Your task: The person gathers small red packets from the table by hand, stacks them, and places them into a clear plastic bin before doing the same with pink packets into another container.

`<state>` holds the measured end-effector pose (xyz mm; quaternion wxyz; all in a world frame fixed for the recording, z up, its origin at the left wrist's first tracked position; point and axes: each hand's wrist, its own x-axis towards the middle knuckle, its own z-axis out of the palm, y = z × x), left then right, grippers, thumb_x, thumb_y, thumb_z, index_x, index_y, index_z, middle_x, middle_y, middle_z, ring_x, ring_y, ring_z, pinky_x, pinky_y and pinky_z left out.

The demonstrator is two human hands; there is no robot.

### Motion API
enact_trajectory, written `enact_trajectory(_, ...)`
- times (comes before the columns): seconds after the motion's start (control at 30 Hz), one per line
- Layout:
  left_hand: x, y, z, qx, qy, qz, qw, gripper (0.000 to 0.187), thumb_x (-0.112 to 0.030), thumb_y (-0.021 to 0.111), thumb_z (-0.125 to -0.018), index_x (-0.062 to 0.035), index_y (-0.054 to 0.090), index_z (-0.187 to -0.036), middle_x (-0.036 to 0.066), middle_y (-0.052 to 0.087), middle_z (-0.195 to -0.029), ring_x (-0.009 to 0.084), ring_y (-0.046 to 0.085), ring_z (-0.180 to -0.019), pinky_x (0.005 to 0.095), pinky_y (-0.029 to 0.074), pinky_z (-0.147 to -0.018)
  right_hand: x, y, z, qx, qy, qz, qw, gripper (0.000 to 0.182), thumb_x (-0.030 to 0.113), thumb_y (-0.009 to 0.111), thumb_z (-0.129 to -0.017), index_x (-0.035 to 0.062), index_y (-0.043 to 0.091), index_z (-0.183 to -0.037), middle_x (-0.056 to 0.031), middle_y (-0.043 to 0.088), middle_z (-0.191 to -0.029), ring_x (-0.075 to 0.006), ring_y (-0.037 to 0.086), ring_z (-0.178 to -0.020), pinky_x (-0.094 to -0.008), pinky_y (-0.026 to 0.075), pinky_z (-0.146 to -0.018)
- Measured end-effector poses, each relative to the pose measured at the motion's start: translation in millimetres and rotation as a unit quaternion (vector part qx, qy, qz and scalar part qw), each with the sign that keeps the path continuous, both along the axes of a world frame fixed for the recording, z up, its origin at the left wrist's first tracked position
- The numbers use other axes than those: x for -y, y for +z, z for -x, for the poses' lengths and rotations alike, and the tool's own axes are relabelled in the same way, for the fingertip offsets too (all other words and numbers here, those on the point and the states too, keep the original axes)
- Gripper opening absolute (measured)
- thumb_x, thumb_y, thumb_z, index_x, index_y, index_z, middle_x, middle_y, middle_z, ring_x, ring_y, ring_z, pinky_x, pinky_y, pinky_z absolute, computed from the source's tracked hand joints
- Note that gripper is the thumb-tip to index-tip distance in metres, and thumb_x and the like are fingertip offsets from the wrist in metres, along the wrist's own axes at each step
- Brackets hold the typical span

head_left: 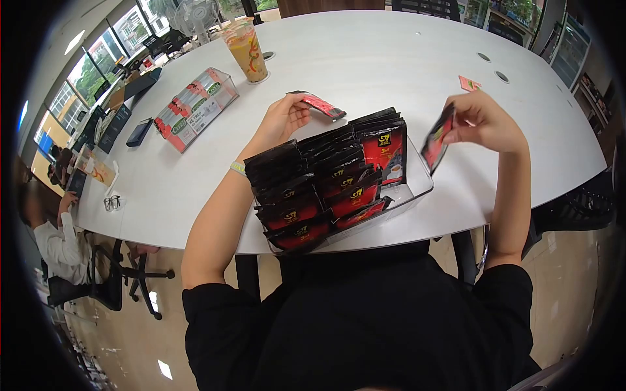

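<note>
Several black and red coffee sachets (313, 186) stand in rows in a clear plastic tray (417, 190) at the table's near edge. My left hand (287, 117), just behind the tray's left part, is closed on one black and red sachet (321, 105), which points to the right. To the right of the tray, my right hand (479, 120) pinches another sachet (437, 140), held nearly upright beside the tray's right wall.
On the white table (365, 58) are a clear box of red and white packets (199, 107), a drink cup (246, 52), a phone (139, 132), glasses (112, 202), a second cup (96, 166) and a small red packet (469, 83). A person (62, 251) sits at the far left.
</note>
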<state>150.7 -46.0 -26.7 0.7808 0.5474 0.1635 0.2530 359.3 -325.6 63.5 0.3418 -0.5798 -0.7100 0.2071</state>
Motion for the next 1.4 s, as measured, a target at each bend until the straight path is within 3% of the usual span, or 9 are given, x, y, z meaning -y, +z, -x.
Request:
enact_trajectory(0.07,-0.7,-0.7,-0.5,-0.007,0.0,-0.004,1.0,0.018,-0.02,0.053,-0.086,-0.0027,0.054,-0.082,0.005,0.056,-0.077,0.0129,0.054,-0.072,0.0261,0.047,-0.071,-0.9,-2.2,0.1,-0.115,-0.035,-0.007,0.993,0.013,0.001,0.07,-0.069,0.0009,0.057,-0.073,-0.0011,0.059,-0.068,-0.0111,0.047,-0.057,-0.0226,0.04,-0.054)
enact_trajectory(0.17,-2.4,-1.7,-1.1,-0.014,-0.005,-0.009,1.0,0.019,-0.021,0.054,-0.087,-0.0021,0.054,-0.082,0.006,0.056,-0.077,0.0134,0.055,-0.072,0.0258,0.048,-0.07,-6.2,-1.3,20.7,-0.254,-0.087,-0.064,0.961,0.027,0.0,0.066,-0.073,0.0004,0.05,-0.096,-0.0079,0.061,-0.075,-0.0091,0.055,-0.055,-0.0207,0.046,-0.045)
enact_trajectory(0.23,-2.7,-2.3,-1.9,-0.013,-0.008,-0.008,1.0,0.02,-0.021,0.054,-0.087,-0.0018,0.054,-0.082,0.006,0.056,-0.078,0.0136,0.055,-0.072,0.0257,0.048,-0.07,-13.6,-5.3,30.9,-0.214,-0.061,-0.064,0.973,0.051,0.0,0.066,-0.073,0.0015,0.038,-0.117,-0.0111,0.061,-0.082,-0.0082,0.056,-0.053,-0.0201,0.046,-0.041)
enact_trajectory(0.33,-3.7,-3.1,-1.9,-0.016,-0.007,-0.008,1.0,0.02,-0.021,0.053,-0.087,-0.0014,0.054,-0.082,0.006,0.057,-0.078,0.0137,0.055,-0.072,0.0259,0.048,-0.07,-19.3,-9.5,47.1,-0.137,-0.086,-0.02,0.987,0.061,0.0,0.068,-0.07,0.0079,0.038,-0.122,-0.005,0.058,-0.077,-0.0036,0.048,-0.05,-0.0182,0.035,-0.04)
enact_trajectory(0.57,-6.0,-5.1,-2.3,-0.015,-0.014,-0.013,1.0,0.019,-0.02,0.053,-0.088,-0.0012,0.055,-0.084,0.006,0.057,-0.078,0.0138,0.055,-0.072,0.0264,0.048,-0.071,-24.2,-18.9,60.3,-0.086,-0.097,-0.096,0.987,0.072,0.0,0.07,-0.067,0.0132,0.036,-0.129,-0.0062,0.054,-0.089,-0.0058,0.049,-0.051,-0.0217,0.042,-0.049)
enact_trajectory(0.7,-4.7,-4.6,-2.8,-0.015,-0.007,-0.012,1.0,0.019,-0.019,0.054,-0.087,-0.001,0.055,-0.083,0.006,0.058,-0.078,0.0137,0.056,-0.071,0.0259,0.048,-0.07,-27.3,-23.6,66.5,0.152,-0.095,-0.142,0.974,0.086,0.0,0.072,-0.061,0.0172,0.031,-0.134,-0.0116,0.046,-0.111,-0.0205,0.054,-0.086,-0.0341,0.048,-0.07)
enact_trajectory(0.73,-4.1,-4.0,-2.6,-0.016,-0.007,-0.012,1.0,0.019,-0.019,0.054,-0.087,-0.001,0.055,-0.083,0.006,0.058,-0.078,0.0137,0.056,-0.071,0.0259,0.048,-0.07,-24.9,-19.7,70.6,0.115,-0.095,-0.08,0.986,0.093,0.001,0.073,-0.057,0.0186,0.028,-0.136,-0.0144,0.036,-0.124,-0.0289,0.046,-0.105,-0.0383,0.046,-0.081)
enact_trajectory(1.03,-2.0,-3.3,-3.6,-0.024,-0.003,-0.02,0.999,0.019,-0.019,0.055,-0.087,-0.0012,0.055,-0.083,0.005,0.058,-0.075,0.0132,0.057,-0.069,0.0242,0.049,-0.067,-26.9,-31.8,65.9,0.24,-0.053,-0.076,0.966,0.084,0.002,0.073,-0.057,0.0189,0.039,-0.132,-0.0178,0.02,-0.141,-0.0363,0.023,-0.127,-0.0441,0.029,-0.1)
enact_trajectory(1.4,-1.0,-3.2,-4.2,-0.024,-0.006,-0.034,0.999,0.018,-0.019,0.055,-0.087,-0.0019,0.055,-0.083,0.005,0.058,-0.076,0.0128,0.057,-0.068,0.0236,0.049,-0.065,-26.4,-22.5,71.3,0.207,-0.094,-0.098,0.969,0.071,0.01,0.073,-0.063,0.0134,0.044,-0.127,-0.0124,0.045,-0.126,-0.0268,0.045,-0.115,-0.0402,0.028,-0.098)
